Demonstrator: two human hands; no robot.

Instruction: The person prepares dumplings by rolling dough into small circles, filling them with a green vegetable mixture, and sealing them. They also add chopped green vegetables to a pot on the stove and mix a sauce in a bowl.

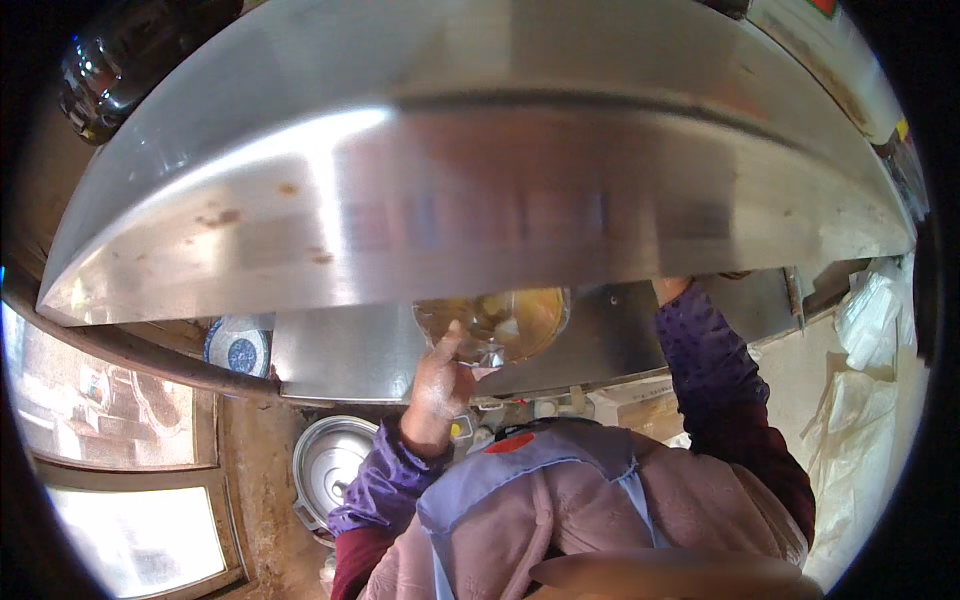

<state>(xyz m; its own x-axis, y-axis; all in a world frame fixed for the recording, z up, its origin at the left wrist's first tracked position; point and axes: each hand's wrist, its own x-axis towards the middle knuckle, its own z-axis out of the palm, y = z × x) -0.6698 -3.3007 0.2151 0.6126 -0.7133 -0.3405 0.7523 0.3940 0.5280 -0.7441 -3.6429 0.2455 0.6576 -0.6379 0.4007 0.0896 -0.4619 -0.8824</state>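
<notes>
My left hand (440,382) grips a see-through, amber-tinted bowl (545,325) by its near side, with the thumb over the rim. Something pale and yellowish shows inside the bowl; what it is I cannot make out. The front edge of a steel range hood cuts off the bowl's far part. My right hand (670,289) reaches under that hood to the right of the bowl. Only the wrist end of it shows, so its fingers and anything in them are hidden. Both forearms wear purple sleeve covers.
The steel range hood (500,200) spans the view above my hands. Below it lies a steel counter (340,345), with a blue-and-white dish (240,345) at its left. A metal pot (335,465) stands lower left. Plastic bags (868,325) hang at the right, and a dark shiny object (100,85) is top left.
</notes>
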